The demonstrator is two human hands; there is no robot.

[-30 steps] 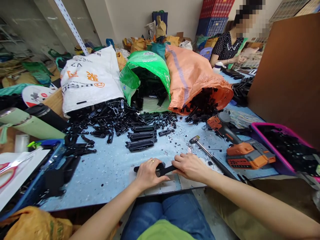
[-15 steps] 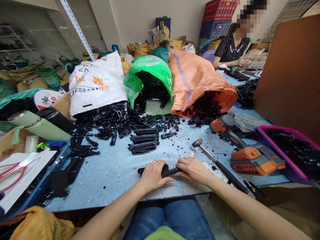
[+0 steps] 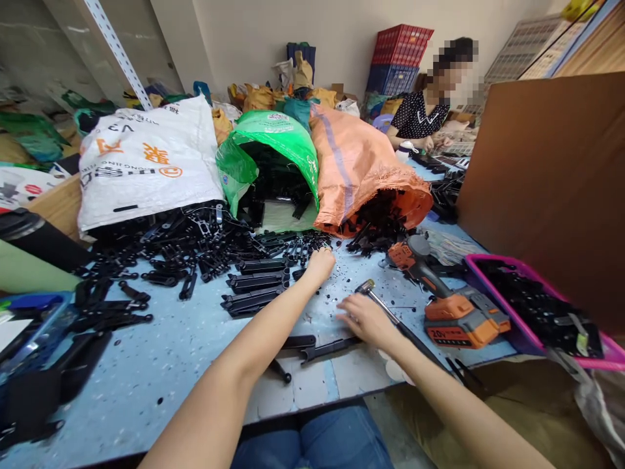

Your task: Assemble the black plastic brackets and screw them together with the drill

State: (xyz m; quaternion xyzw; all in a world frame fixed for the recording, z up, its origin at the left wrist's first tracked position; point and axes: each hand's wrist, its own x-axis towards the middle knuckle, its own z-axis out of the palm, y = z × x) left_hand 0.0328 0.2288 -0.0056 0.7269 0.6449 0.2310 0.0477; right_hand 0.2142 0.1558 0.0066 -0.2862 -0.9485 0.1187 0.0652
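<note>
Picking from the small black parts (image 3: 297, 250) at frame centre looks like the step in hand, going by where the left hand (image 3: 322, 262) is. It's at the right end of that patch, below where the green sack (image 3: 288, 127) and orange sack (image 3: 351, 163) meet. Fingers bunched narrow; can't tell if anything's pinched, fingertips too small in view.

Right hand (image 3: 367, 318): just below and right of centre, fingers loosely spread, no part visible in it. Near the hammer (image 3: 385, 306); can't tell if it touches the arm end beneath it.

Workpieces: slotted black arm (image 3: 329, 350) lower centre, on the pale boards (image 3: 312, 385) at the bench's front edge. Flat black arm (image 3: 297, 341) just left, round-ended rod (image 3: 280, 371) below that.

Doing it well, my take:
- Pinch one piece with thumb and fingertips; don't rake. Loose bits there would scatter.
- Lift straight up; the links look likely to snag each other.
- Keep the left forearm above the row of three black arms (image 3: 256, 281).
- Light right fingertips on the slotted arm would steady it; keep that wrist off the hammer handle.
</note>
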